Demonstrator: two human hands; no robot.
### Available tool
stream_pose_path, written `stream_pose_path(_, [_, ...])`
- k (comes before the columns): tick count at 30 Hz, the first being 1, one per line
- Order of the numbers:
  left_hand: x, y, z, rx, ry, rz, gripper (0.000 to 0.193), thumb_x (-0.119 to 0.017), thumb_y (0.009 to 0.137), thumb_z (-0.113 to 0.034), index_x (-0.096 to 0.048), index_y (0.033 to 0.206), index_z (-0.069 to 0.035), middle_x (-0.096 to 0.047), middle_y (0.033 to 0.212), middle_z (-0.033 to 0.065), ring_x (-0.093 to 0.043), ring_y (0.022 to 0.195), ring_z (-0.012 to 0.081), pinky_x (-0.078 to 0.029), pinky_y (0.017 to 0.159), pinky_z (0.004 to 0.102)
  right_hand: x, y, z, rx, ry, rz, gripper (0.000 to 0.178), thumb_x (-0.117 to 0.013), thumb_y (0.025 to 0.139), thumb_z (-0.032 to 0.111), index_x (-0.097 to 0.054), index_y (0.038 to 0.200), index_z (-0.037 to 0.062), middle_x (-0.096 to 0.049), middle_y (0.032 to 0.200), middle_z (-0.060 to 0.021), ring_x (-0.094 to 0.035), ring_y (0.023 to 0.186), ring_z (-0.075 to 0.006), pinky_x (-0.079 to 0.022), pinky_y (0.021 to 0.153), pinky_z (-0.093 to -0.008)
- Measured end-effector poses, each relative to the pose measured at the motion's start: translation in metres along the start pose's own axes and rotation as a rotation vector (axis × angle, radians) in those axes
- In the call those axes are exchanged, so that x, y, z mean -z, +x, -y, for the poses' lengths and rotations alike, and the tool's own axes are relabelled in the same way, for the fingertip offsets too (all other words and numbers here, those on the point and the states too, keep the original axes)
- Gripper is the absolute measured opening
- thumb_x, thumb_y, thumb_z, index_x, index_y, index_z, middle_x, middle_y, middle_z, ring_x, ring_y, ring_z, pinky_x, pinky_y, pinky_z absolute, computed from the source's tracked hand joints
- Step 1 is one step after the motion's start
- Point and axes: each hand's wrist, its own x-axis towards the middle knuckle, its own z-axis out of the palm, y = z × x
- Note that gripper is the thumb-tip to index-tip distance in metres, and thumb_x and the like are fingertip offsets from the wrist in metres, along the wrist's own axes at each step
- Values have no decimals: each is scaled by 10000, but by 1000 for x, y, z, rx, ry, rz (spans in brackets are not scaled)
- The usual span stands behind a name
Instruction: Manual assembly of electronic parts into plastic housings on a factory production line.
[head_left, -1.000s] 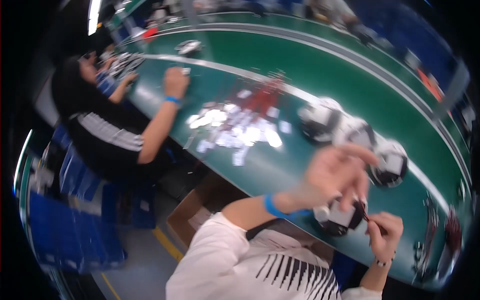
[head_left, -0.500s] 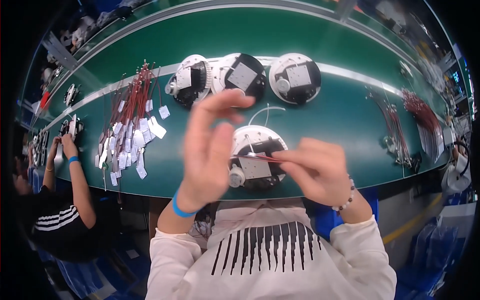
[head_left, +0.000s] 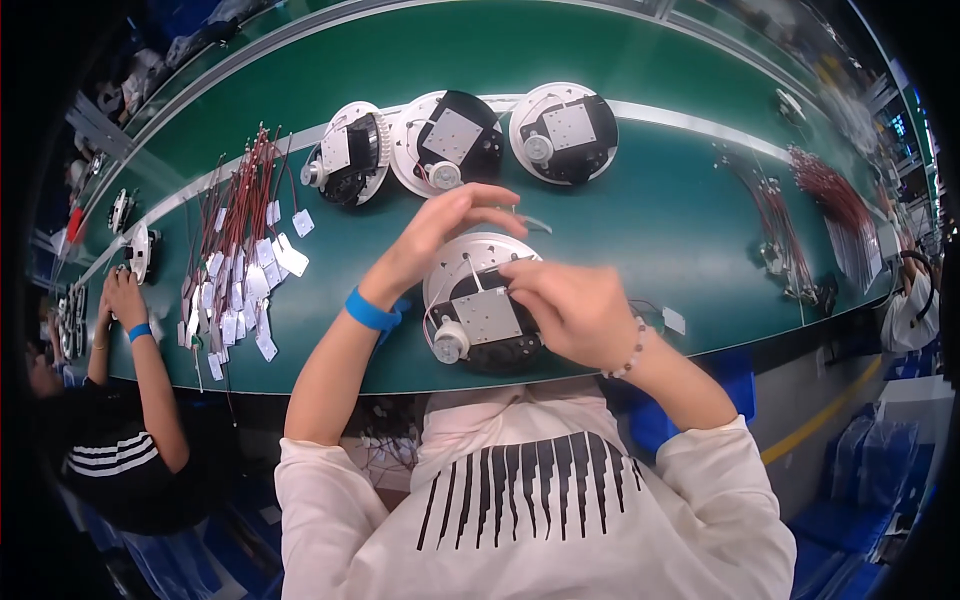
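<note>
A round white housing (head_left: pixel 437 285) with a black insert, a silver plate and a small motor (head_left: pixel 451 343) lies in front of me at the table's near edge. Above its far rim reaches my left hand (head_left: pixel 440 232), fingers stretched out to the right. A thin white strip (head_left: pixel 538 224) curves just beyond those fingertips. Over the right side of the housing my right hand (head_left: pixel 575 305) is closed in a pinch near the black insert; what it pinches is hidden. Next to its wrist, a small silver plate (head_left: pixel 673 320) with thin wires lies on the table.
Several similar round units stand farther back, among them a white-and-black one (head_left: pixel 565 133). Red wires with silver tags (head_left: pixel 250 270) are heaped at left, and more wire bundles (head_left: pixel 835 205) lie at right. A co-worker's hands (head_left: pixel 122 295) handle a unit at far left.
My left hand has moved away from my body, to the housing's far rim. My right hand has shifted left onto the housing. The red wires earlier across it no longer show there.
</note>
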Motion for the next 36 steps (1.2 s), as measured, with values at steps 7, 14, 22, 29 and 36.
stream_pose_path(7, [21, -18, 18, 30, 405, -37, 489, -345, 802, -357, -554, 859, 81, -573, 685, 93, -518, 615, 105, -399, 570, 197, 4, -14, -18, -32, -30, -34, 137, -571, 668, -24, -571, 797, 20, -609, 799, -107, -598, 655, -219, -472, 542, -274])
stream_pose_path(14, [-11, -16, 12, -118, 593, -295, 319, -521, 763, -82, -414, 478, 15, -289, 411, 0, -238, 409, 44, -186, 361, 246, 11, 15, -19, -89, -5, -148, 61, -620, 634, 15, -590, 685, 28, -507, 612, -60, -489, 492, -177, -376, 441, -249])
stream_pose_path(22, [-13, -18, 12, 30, 533, -298, 312, -550, 753, -133, -466, 504, 35, -272, 418, 29, -253, 442, 35, -211, 364, 239, 13, 22, -16, -161, 37, 181, 116, -595, 633, 17, -619, 744, 37, -503, 608, -68, -491, 505, -180, -389, 463, -259])
stream_pose_path(29, [-13, -20, 13, 74, 417, -276, 325, -536, 777, -139, -465, 514, 38, -319, 433, -21, -272, 471, 23, -222, 379, 225, 13, 22, -21, -127, 127, 217, 150, -592, 639, -18, -630, 771, 42, -505, 614, -59, -492, 506, -171, -386, 464, -251])
stream_pose_path(36, [-12, -22, 19, 154, 312, -274, 273, -495, 814, -147, -521, 609, 33, -420, 502, -45, -335, 513, 11, -272, 406, 205, 7, 25, -17, -172, 87, 207, 117, -617, 620, -15, -618, 726, 35, -508, 634, -59, -501, 514, -170, -392, 455, -255])
